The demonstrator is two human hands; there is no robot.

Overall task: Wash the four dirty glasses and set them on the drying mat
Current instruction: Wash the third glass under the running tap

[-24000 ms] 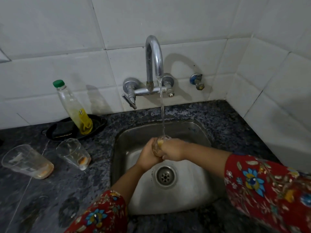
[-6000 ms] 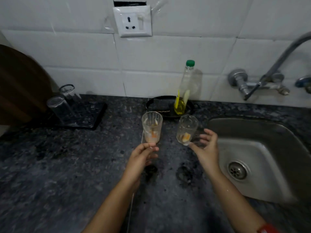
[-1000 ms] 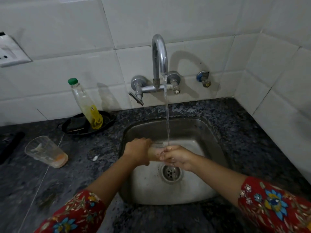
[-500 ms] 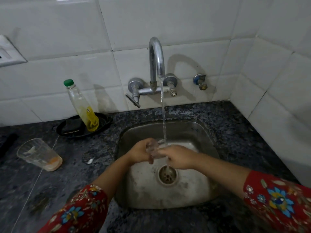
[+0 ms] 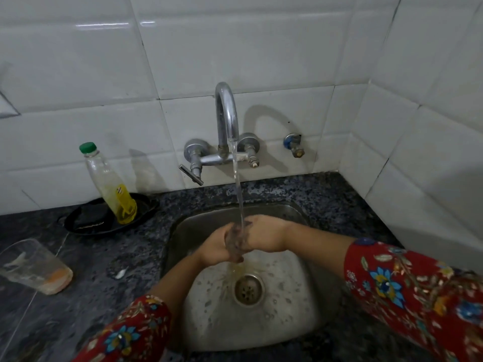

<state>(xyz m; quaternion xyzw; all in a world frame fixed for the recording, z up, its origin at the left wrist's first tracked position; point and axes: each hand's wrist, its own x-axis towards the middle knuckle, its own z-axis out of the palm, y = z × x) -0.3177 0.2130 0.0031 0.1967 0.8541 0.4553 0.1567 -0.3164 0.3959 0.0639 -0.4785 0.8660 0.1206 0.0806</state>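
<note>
**Item: glass under rinse, sink centre**

Glass (image 5: 236, 240): we hold it over the sink (image 5: 300, 304), just above the drain (image 5: 247, 289), directly under the stream from the tap (image 5: 226, 118). It is blurred by water, so we cannot tell its tilt. Yellowish runoff falls from it to the drain.

Left hand (image 5: 214, 248): at 9 o'clock of the glass, fingers wrapped and closed on its wall.

Right hand (image 5: 264, 236): at 3 o'clock, closed against the glass's other side; whether its fingers go inside we cannot tell.

Second glass (image 5: 34, 267): at 9 o'clock of the sink, well apart on the counter (image 5: 104, 296), lying tilted, orange residue in its base, not yet washed.

Bottle (image 5: 109, 184): at 10 o'clock, standing in a black dish (image 5: 88, 220).

Handling note: we judge the glass light, rigid, breakable and slick when wet. Best taken round the mid-wall with a full wrap, not by the rim; keep it low over the steel basin.

Drying mat: not in view.
</note>
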